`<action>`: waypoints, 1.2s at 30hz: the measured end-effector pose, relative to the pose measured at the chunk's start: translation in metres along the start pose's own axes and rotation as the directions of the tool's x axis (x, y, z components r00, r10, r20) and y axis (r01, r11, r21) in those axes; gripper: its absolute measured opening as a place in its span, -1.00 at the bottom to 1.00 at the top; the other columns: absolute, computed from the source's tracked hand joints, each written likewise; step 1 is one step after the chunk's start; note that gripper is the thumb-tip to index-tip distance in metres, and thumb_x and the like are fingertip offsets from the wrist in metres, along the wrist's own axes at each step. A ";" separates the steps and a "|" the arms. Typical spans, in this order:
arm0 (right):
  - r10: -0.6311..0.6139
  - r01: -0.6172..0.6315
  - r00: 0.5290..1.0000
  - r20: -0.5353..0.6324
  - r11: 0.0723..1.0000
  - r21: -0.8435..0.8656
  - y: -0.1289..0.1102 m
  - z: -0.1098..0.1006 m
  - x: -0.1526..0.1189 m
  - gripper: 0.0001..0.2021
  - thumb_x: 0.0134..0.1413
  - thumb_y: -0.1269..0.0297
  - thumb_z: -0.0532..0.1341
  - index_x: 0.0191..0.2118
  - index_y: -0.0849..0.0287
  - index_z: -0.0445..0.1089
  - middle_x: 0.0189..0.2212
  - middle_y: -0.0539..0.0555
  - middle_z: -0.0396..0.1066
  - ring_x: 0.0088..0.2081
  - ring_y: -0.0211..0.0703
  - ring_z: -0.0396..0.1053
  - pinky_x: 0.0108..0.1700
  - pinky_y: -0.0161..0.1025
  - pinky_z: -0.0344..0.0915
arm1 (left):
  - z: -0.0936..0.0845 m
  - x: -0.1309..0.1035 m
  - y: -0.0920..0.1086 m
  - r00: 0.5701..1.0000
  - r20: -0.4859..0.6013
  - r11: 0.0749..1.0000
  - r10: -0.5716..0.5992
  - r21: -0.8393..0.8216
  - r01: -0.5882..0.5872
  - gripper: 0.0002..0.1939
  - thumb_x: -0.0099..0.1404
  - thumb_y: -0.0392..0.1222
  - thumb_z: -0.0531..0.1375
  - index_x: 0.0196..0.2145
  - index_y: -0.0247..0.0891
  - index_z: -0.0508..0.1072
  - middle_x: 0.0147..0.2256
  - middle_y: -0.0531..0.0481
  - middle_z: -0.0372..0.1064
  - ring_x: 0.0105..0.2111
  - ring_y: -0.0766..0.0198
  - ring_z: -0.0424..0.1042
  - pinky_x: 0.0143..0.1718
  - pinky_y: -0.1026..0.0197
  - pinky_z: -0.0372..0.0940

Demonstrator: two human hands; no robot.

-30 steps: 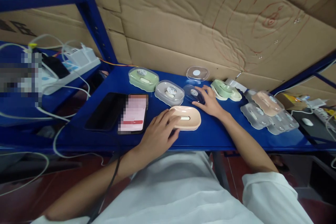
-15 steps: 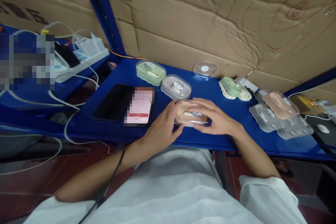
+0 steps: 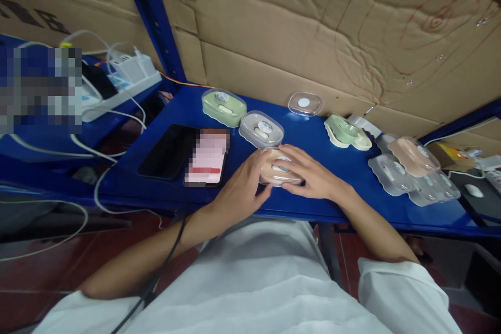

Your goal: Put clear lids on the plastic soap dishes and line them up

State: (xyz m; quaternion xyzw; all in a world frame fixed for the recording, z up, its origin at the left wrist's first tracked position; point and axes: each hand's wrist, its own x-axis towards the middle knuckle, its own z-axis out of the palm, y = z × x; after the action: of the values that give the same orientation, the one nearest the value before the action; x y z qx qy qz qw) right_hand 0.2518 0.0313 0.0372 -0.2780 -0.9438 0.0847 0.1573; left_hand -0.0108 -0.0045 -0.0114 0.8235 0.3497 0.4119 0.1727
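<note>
clear lid now down on the peach soap box

we see both hands closed in on the peach soap box (image 3: 276, 171) at the front of the blue shelf (image 3: 313, 203). a second ago it lay open and the right hand (image 3: 309, 175) was back at a loose clear lid; now that lid sits over it. the right hand lies flat, fingers spread, pressing the top. the left hand (image 3: 242, 193) cups the near end, thumb and fingers pinching its side. we judge the capping nearly done. the grey box (image 3: 261, 129), green box (image 3: 224, 106) and phone (image 3: 207, 157) lie close by.
</note>
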 end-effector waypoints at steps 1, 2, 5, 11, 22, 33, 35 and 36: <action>0.001 -0.001 1.000 0.008 1.000 -0.024 0.000 0.001 0.000 -0.36 0.43 0.01 0.26 0.50 -0.03 0.19 0.57 0.24 -0.03 0.56 0.22 -0.02 0.52 0.30 0.07 | 0.000 0.000 0.000 1.000 0.002 1.000 -0.004 0.001 0.004 -0.15 0.47 -0.31 0.21 0.53 -0.14 -0.14 0.44 -0.35 0.10 0.45 -0.14 0.19 0.42 -0.28 0.24; 0.003 -0.002 1.000 0.013 0.999 -0.043 0.000 0.002 0.000 -0.36 0.43 0.00 0.26 0.51 -0.03 0.18 0.57 0.23 -0.04 0.56 0.22 -0.03 0.52 0.31 0.07 | 0.000 -0.001 0.000 1.000 0.003 1.000 -0.008 0.002 0.008 -0.15 0.46 -0.31 0.21 0.54 -0.14 -0.14 0.44 -0.36 0.09 0.46 -0.14 0.17 0.43 -0.28 0.22; 0.019 -0.018 1.000 0.009 0.997 -0.069 0.000 0.003 0.001 -0.34 0.44 -0.05 0.24 0.52 -0.07 0.15 0.57 0.21 -0.04 0.56 0.21 -0.04 0.52 0.30 0.09 | -0.001 -0.001 0.001 1.000 0.020 1.000 -0.019 0.022 0.018 -0.15 0.47 -0.31 0.19 0.54 -0.15 -0.15 0.47 -0.38 0.03 0.50 -0.15 0.09 0.45 -0.29 0.19; 0.055 -0.055 0.998 -0.009 0.991 -0.122 -0.014 0.006 0.008 -0.35 0.44 -0.09 0.21 0.52 -0.08 0.17 0.53 0.21 0.08 0.53 0.29 0.02 0.48 0.34 0.15 | -0.005 -0.001 0.008 1.000 -0.008 0.993 -0.009 0.121 0.009 -0.16 0.44 -0.37 0.17 0.53 -0.13 -0.11 0.56 -0.39 -0.29 0.54 -0.23 -0.06 0.44 -0.33 0.15; 0.057 -0.068 0.994 -0.096 0.991 -0.112 -0.001 0.020 0.042 -0.34 0.43 -0.12 0.20 0.50 0.00 0.20 0.47 0.29 0.17 0.49 0.26 0.11 0.43 0.31 0.19 | -0.007 0.001 0.010 0.994 -0.082 0.974 0.069 0.220 -0.050 -0.26 0.37 -0.42 0.18 0.44 -0.18 0.09 0.54 -0.37 -0.16 0.52 -0.22 0.00 0.40 -0.31 0.21; 0.014 -0.021 0.997 -0.072 0.996 -0.088 0.017 0.002 0.004 -0.29 0.43 -0.06 0.23 0.56 -0.12 0.05 0.53 0.20 0.09 0.56 0.20 -0.02 0.50 0.33 0.11 | -0.003 -0.002 0.004 0.989 0.095 0.978 -0.111 0.186 0.092 -0.25 0.50 -0.24 0.18 0.53 -0.13 0.01 0.54 -0.39 -0.12 0.48 -0.25 0.14 0.37 -0.27 0.29; 0.013 -0.019 0.998 -0.063 0.996 -0.083 0.023 0.001 0.006 -0.28 0.41 -0.09 0.26 0.55 -0.12 0.10 0.50 0.20 0.14 0.54 0.21 0.03 0.50 0.34 0.11 | -0.002 -0.002 0.003 0.986 0.102 0.980 -0.133 0.162 0.115 -0.25 0.50 -0.23 0.19 0.54 -0.12 0.01 0.55 -0.37 -0.15 0.47 -0.23 0.16 0.37 -0.24 0.31; 0.018 -0.023 0.998 -0.059 0.996 -0.081 0.026 0.001 0.006 -0.27 0.39 -0.11 0.27 0.54 -0.12 0.11 0.50 0.21 0.15 0.53 0.23 0.05 0.50 0.35 0.10 | -0.002 -0.002 0.003 0.986 0.100 0.981 -0.137 0.154 0.121 -0.26 0.51 -0.23 0.18 0.53 -0.12 0.02 0.55 -0.36 -0.15 0.48 -0.22 0.15 0.37 -0.22 0.31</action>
State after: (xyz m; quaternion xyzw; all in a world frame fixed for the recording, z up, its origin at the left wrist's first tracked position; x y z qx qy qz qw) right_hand 0.2595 0.0559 0.0315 -0.2963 -0.9386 0.0397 0.1722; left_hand -0.0115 -0.0084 -0.0095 0.8311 0.4218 0.3268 0.1567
